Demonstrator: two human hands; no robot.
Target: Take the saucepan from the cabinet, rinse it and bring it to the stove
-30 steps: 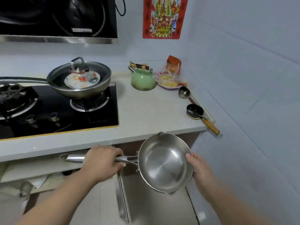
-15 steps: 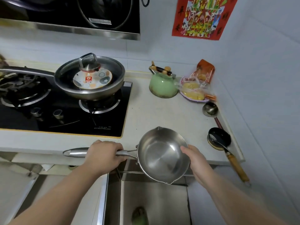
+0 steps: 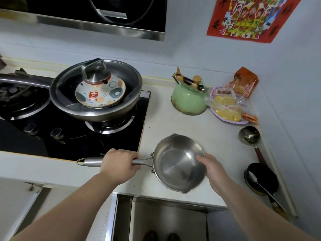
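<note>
Left hand point(image 3: 119, 164) wraps saucepan point(image 3: 178, 164) handle; right hand point(image 3: 211, 168) pinches rim; pan tilted above counter point(image 3: 173, 122); grip slip risks drop near green kettle point(image 3: 189, 98).

The steel saucepan point(image 3: 178, 162) is empty and shiny, tilted slightly, above the counter's front edge. Its long handle points to nine o'clock, with pour spouts at twelve and five o'clock.

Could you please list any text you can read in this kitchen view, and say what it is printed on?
Plate in the pan: red logo above the Chinese characters "康巴赫"; the logo's small lettering is too blurred to read.
Red poster on the wall: dark characters along its edges, too blurred to read.
Nothing else legible.
</note>
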